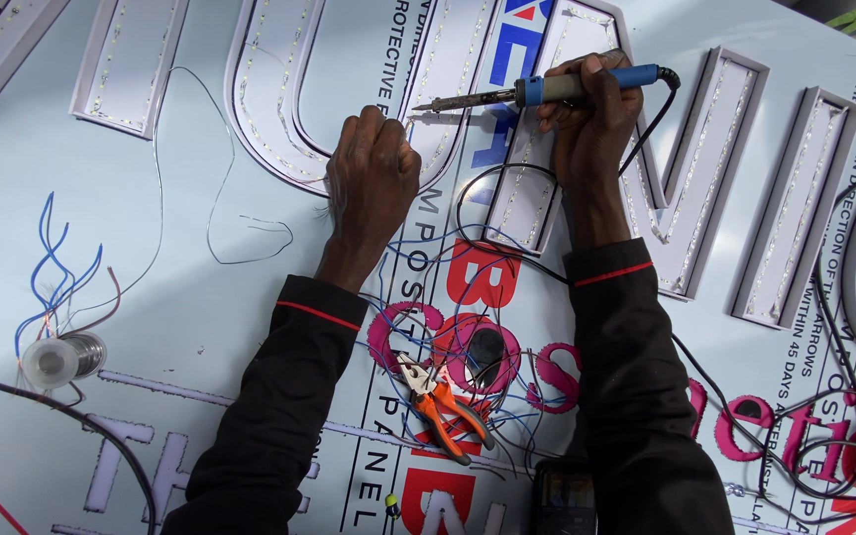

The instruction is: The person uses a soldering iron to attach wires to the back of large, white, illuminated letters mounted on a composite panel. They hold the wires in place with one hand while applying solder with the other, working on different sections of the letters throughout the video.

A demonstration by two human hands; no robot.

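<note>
1. The soldering iron (547, 89) has a blue handle and a dark metal tip. It lies nearly level above the white U-shaped channel letter (279, 109), just to the right of that letter's right arm, with the tip pointing left.
2. The right hand (591, 119) holds the iron. Its fingers are wrapped closed around the blue handle from below.
3. The iron's black cord (661, 104) leaves the right end of the handle and drops down past the right wrist.
4. The left hand (371, 173) rests at the lower right corner of the U-shaped letter. Its fingers are curled shut into a loose fist; whether they pinch a wire cannot be told.
5. A thin grey wire (220, 213) loops across the surface (180, 297) just left of and below the U-shaped letter.
6. Orange-handled pliers (440, 406) lie well below the U-shaped letter, between the two black sleeves, on a tangle of blue wires.
7. A spool of solder wire (61, 359) sits well to the lower left of the U-shaped letter, with loose blue wires (52, 267) above it.
8. More white channel letters (795, 208) with rows of small lights stand to the right of the U-shaped letter.
</note>
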